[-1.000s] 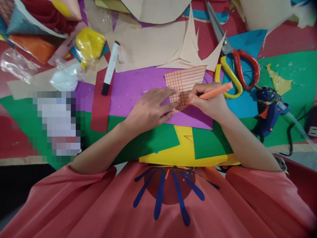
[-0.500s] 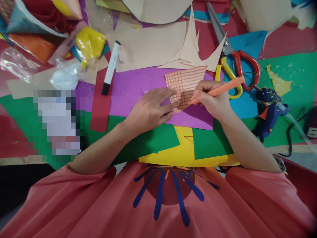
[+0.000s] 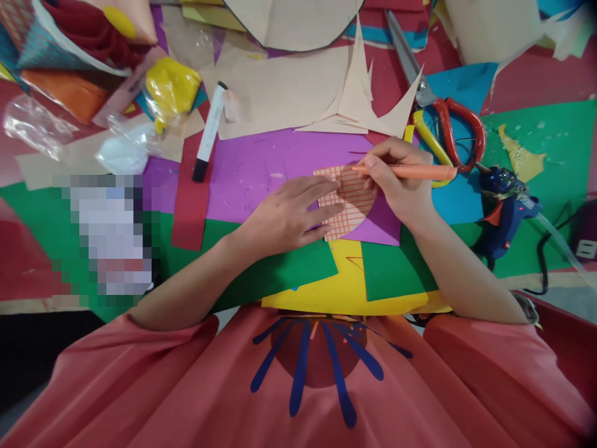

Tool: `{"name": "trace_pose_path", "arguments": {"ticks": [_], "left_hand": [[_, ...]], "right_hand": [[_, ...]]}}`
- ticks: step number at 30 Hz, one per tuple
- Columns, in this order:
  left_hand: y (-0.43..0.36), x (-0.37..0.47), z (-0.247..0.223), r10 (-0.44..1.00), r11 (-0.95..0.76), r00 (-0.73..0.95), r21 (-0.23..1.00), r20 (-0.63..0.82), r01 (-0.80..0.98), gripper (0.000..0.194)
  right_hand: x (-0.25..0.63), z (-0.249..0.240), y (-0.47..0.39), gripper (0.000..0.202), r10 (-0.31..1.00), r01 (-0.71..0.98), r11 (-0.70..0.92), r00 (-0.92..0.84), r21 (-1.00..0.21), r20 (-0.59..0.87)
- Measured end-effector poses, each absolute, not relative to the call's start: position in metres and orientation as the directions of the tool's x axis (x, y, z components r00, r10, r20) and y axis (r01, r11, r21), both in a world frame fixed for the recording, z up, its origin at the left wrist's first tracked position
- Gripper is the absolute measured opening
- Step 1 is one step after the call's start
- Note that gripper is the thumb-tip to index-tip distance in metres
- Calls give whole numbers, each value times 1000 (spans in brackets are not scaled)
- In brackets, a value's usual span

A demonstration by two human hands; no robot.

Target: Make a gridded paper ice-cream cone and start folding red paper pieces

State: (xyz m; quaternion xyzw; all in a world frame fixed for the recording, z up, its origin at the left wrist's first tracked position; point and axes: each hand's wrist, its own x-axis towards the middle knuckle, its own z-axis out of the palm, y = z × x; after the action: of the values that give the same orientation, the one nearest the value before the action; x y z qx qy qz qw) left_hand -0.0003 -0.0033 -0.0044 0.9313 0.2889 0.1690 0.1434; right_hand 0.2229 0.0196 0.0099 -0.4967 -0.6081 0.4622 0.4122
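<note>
Between my hands lies a small beige paper piece (image 3: 357, 202) with a curved edge, covered in orange crossing lines. My left hand (image 3: 296, 211) rests flat with spread fingers on its left part. In my right hand (image 3: 398, 177) is an orange marker (image 3: 422, 172), held like a pen, with its tip at the paper's upper edge. Under the piece is a purple sheet (image 3: 261, 155). Beyond it stand pointed beige paper offcuts (image 3: 349, 106). My right fingers cover part of the piece's right side.
Scissors (image 3: 459, 134) with red and yellow handles lie right of the right hand. Farther right is a blue glue gun (image 3: 506, 218) with a cord. A white marker (image 3: 209, 130) lies across a red strip (image 3: 189, 211) at left. Yellow clay (image 3: 172, 84) in plastic sits behind.
The paper piece has turned and come nearer to me, so its curved edge now faces my body. The marker tip has moved up to the piece's far edge; my left hand shifted slightly nearer.
</note>
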Motion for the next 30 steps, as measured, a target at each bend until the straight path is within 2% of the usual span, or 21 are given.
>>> {"name": "trace_pose_path", "arguments": {"ticks": [9,16,21,26,30], "left_hand": [[-2,1,-2,569,-806,790,346,228,480,28],[-1,1,-2,579,-782,794,401,184,477,29],[-1,0,-2,544,-827,801,324,250,460,29],[-1,1,-1,582,-785,795,373,170,495,30],[-1,2,1,602,-755,788,415,130,508,29]], "right_hand": [[218,13,23,20,984,385,94,-177,-918,26],[218,11,25,22,983,398,90,-185,-913,16],[219,11,25,20,975,389,112,-220,-915,26],[219,11,25,20,965,350,96,-264,-932,0],[219,12,26,20,969,388,148,-242,-910,55]]}}
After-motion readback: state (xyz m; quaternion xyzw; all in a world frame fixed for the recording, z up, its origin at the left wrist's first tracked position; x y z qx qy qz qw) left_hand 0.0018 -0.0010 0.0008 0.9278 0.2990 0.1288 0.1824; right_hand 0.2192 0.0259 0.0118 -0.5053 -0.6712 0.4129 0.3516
